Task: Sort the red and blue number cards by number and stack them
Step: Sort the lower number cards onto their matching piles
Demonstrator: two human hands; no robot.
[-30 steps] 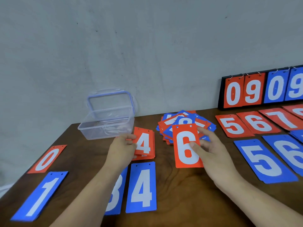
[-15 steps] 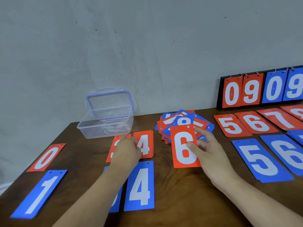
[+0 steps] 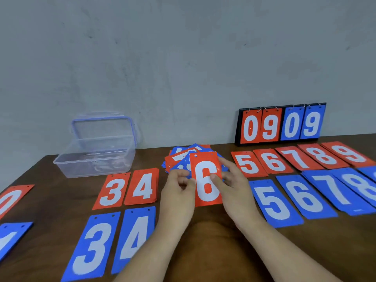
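Observation:
My right hand pinches a red 6 card by its right edge and holds it upright over the table's middle. My left hand has its curled fingertips at the card's left edge. Behind the card lies a loose pile of mixed red and blue cards. To the left lie red 3, red 4, blue 3 and blue 4. On the right a red row runs from 5 and 6 to 9, with a blue row from 5 and 6 below it.
A clear plastic box with its lid open stands at the back left. A flip scoreboard reading 09 09 leans on the wall at the back right. A red 0 and a blue 1 lie at the far left edge.
My left hand set the red 4 cards down beside the red 3 and moved right to the red 6 card. My right hand kept hold of the 6. The view shifted right.

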